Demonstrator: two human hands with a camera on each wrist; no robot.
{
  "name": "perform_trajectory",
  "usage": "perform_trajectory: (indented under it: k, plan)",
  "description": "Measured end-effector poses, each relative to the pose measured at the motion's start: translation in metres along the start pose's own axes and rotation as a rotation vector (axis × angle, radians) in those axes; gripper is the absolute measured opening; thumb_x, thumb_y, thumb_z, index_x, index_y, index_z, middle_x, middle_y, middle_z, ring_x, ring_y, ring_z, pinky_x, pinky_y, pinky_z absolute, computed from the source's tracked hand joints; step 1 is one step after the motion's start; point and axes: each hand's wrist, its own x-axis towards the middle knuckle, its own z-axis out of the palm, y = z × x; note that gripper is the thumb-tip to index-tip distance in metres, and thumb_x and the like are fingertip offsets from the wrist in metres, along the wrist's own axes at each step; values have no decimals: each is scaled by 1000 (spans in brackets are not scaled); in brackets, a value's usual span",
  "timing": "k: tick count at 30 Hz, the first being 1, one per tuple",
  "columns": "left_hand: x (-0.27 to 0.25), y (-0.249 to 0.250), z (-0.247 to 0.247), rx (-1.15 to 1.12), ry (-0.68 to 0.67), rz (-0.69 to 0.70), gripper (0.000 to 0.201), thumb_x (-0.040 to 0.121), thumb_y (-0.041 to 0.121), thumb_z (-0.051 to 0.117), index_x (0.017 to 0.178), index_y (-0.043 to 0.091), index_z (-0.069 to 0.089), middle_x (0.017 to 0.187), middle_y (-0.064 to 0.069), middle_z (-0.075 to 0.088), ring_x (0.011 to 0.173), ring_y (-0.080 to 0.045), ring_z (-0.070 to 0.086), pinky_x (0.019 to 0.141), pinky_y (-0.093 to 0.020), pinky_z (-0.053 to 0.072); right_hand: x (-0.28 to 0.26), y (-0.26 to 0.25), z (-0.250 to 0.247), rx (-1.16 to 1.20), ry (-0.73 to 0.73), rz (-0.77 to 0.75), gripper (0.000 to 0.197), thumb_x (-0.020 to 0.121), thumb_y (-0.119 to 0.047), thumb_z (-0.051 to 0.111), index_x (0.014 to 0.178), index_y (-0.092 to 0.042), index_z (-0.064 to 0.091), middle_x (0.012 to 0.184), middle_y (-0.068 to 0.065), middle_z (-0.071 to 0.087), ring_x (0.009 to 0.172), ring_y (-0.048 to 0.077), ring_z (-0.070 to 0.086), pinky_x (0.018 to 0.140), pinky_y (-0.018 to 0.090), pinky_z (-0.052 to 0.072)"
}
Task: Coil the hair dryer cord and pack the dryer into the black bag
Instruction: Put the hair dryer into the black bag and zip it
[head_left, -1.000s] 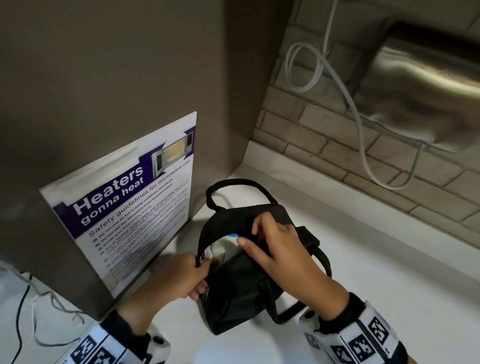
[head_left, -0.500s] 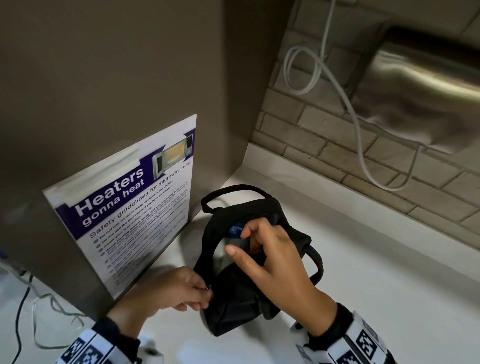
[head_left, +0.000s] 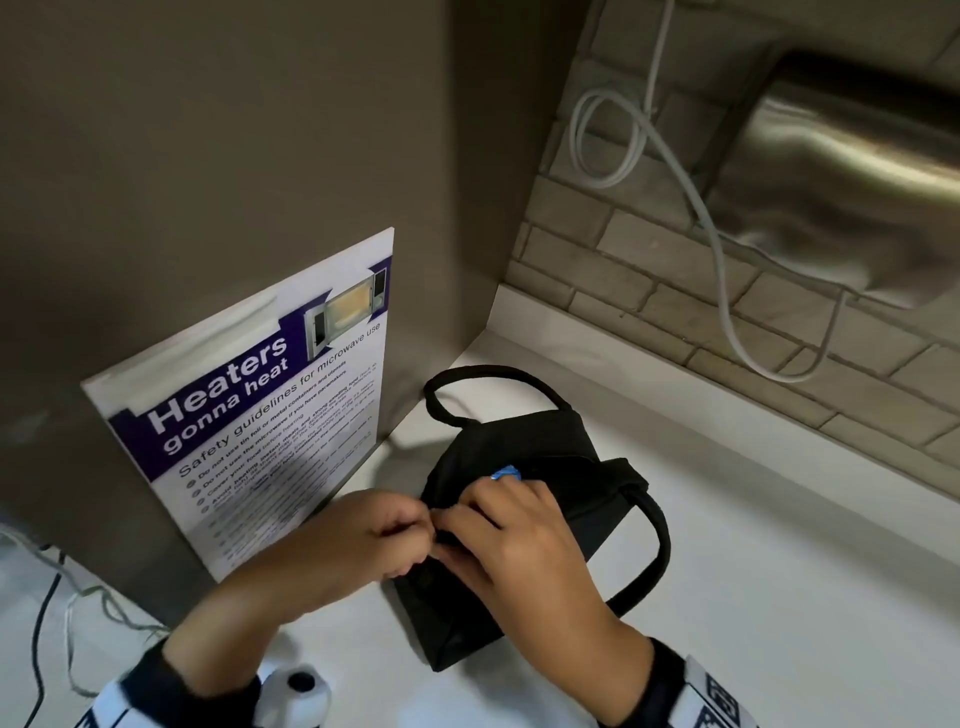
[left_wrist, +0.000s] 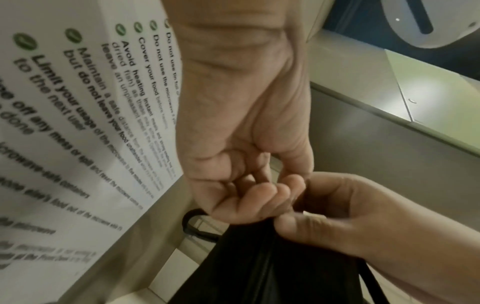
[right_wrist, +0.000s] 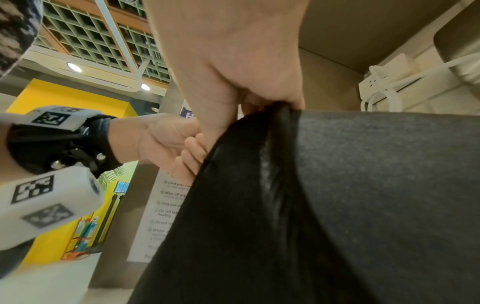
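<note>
Both hands closed tight on the top edge of the black bag (head_left: 524, 467). Left hand (head_left: 363, 540) curled in a pinch on the cloth at the near corner. Right hand (head_left: 514, 540) pinching the same edge, touching the left one. Cannot tell whether a zip pull sits under the fingers. Hair dryer not in plain sight; only a small blue bit (head_left: 506, 474) poking out just past the right fingertips, so probably inside already.

Could go wrong: that blue bit might get caught in the closing edge, if the pull goes on without tucking it in. Cloth could slip from the small pinch. Bag might slide, with nothing pressing it down.

Under the grip, a smooth white counter (head_left: 779, 571). Just left of the hands, a microwave safety sign (head_left: 249, 415) on a brown panel. Far beyond, a brick wall (head_left: 649, 270), a looped white cable (head_left: 722, 249) and a shiny metal thing (head_left: 852, 176).
</note>
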Motion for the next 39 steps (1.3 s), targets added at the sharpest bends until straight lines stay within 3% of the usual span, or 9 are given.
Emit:
perform_trajectory:
  k: [6,9,13,19,25,27,30,34,39]
  plan:
    - [-1,-8,2,-39,-22,96,12,85,33,67,77,25,65,76,6,66,72,-1,60,70,-19,47,0,5,3,138,43,79,4,86,-22,62,84,-20,65,85,-5,59,78,16,55,68,33,48]
    - [3,-11,11,57,237,191,26,72,18,78,84,29,59,84,10,64,83,-5,63,69,-13,49,1,5,3,276,124,104,6,87,-18,64,84,-13,66,85,-3,60,79,15,56,70,31,49]
    - [10,-12,26,261,366,241,32,66,25,72,86,36,50,78,15,58,75,-7,61,60,-24,52,3,0,2,226,156,70,9,88,-15,63,81,-10,66,82,0,60,76,18,56,68,32,48]
    - [9,-16,22,272,378,242,13,66,25,64,74,23,54,62,6,54,61,-13,54,54,-27,47,8,26,-15,115,321,180,13,88,-16,64,77,-10,66,78,1,62,71,21,58,66,36,48]
    - [6,6,27,319,462,346,26,76,55,57,93,36,56,89,19,53,86,-5,57,66,-15,47,4,35,-23,103,347,246,11,87,-22,66,81,-14,71,74,-4,68,67,11,60,63,28,50]
    - [14,16,35,465,493,377,32,79,54,51,102,32,57,97,16,54,91,-3,54,69,-23,51,4,31,-22,86,358,231,11,87,-21,66,79,-14,70,71,-4,67,64,11,58,62,26,48]
    - [23,26,42,566,521,394,21,80,37,53,95,23,59,89,7,59,83,-13,58,63,-34,55,3,26,-21,48,353,169,7,84,-12,67,78,-13,70,70,-3,67,65,14,59,66,28,47]
    - [30,34,45,677,447,309,25,70,20,74,93,17,64,88,2,63,85,-17,61,64,-31,52,-2,22,-19,-5,316,124,10,77,-3,68,76,-13,70,68,-1,66,64,17,61,68,31,47]
    - [36,36,46,743,514,316,22,72,28,42,69,12,56,66,-2,55,62,-20,56,46,-32,51,0,41,-30,-3,327,234,10,86,-20,66,76,-16,68,72,-5,67,65,15,59,70,30,46]
